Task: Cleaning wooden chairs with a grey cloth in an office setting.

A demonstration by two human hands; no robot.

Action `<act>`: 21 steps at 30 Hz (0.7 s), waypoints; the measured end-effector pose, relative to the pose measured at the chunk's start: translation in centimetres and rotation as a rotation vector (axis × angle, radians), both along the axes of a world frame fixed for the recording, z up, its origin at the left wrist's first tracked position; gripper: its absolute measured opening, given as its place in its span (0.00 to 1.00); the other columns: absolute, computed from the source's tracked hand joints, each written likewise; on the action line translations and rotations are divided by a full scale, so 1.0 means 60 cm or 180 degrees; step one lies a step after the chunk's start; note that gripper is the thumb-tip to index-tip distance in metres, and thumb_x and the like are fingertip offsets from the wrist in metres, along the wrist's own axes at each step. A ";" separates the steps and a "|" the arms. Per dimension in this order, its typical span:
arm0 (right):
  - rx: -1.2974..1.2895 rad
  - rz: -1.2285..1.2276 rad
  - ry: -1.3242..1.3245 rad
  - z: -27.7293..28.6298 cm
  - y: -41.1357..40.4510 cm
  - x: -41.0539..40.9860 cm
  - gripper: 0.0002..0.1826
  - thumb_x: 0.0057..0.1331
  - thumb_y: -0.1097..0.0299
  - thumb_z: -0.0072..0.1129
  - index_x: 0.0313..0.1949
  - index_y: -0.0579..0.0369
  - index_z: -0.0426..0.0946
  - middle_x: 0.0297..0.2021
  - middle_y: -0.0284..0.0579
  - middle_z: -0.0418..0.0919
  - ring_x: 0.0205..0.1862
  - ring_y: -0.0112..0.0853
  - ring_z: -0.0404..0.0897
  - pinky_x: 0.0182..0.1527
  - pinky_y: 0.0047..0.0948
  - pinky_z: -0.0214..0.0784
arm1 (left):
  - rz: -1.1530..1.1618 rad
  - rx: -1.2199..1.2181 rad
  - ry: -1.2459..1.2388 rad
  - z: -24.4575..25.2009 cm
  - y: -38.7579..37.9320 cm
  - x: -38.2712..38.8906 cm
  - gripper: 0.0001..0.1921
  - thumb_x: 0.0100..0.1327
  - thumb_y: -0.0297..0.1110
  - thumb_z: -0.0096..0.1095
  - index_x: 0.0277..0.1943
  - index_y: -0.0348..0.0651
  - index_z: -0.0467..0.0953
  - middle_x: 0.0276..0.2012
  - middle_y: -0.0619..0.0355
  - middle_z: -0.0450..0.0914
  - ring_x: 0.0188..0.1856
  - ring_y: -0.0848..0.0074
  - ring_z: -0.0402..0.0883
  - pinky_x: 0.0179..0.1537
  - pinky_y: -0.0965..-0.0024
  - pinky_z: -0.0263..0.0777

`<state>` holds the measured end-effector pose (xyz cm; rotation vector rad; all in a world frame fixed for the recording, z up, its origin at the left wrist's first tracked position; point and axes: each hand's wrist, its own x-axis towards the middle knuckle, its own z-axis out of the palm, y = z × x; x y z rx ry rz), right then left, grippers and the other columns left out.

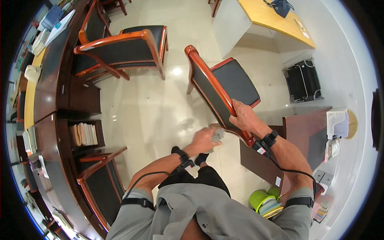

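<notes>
A wooden chair [211, 78] with a black padded seat and back stands before me, its back turned towards me. My right hand [244, 116] grips the reddish top rail of that back near its right end. In my left hand [204, 139] is a crumpled grey cloth [217, 135], somewhat blurred. The cloth is at the near side of the chair, by its lower back frame; whether it touches the wood I cannot tell. Both wrists carry black straps with small cabled devices.
Two more wooden chairs [120, 45] stand at upper left, another [102, 180] at lower left, beside a long dark desk [48, 87]. A brown desk [267, 153], a green bucket [258, 198], a yellow-topped table [264, 13] and a folded black metal-framed item [303, 80] are on the right.
</notes>
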<state>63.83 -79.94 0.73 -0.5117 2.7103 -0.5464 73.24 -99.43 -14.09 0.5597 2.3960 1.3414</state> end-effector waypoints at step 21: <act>0.0229 -0.1109 0.0842 -0.070 0.151 0.005 0.19 0.57 0.71 0.62 0.48 0.63 0.74 0.36 0.56 0.81 0.41 0.51 0.81 0.44 0.47 0.76 | 0.1218 0.0084 -0.0763 0.002 -0.076 -0.391 0.30 0.58 0.38 0.76 0.60 0.33 0.76 0.48 0.45 0.85 0.45 0.65 0.86 0.49 0.62 0.80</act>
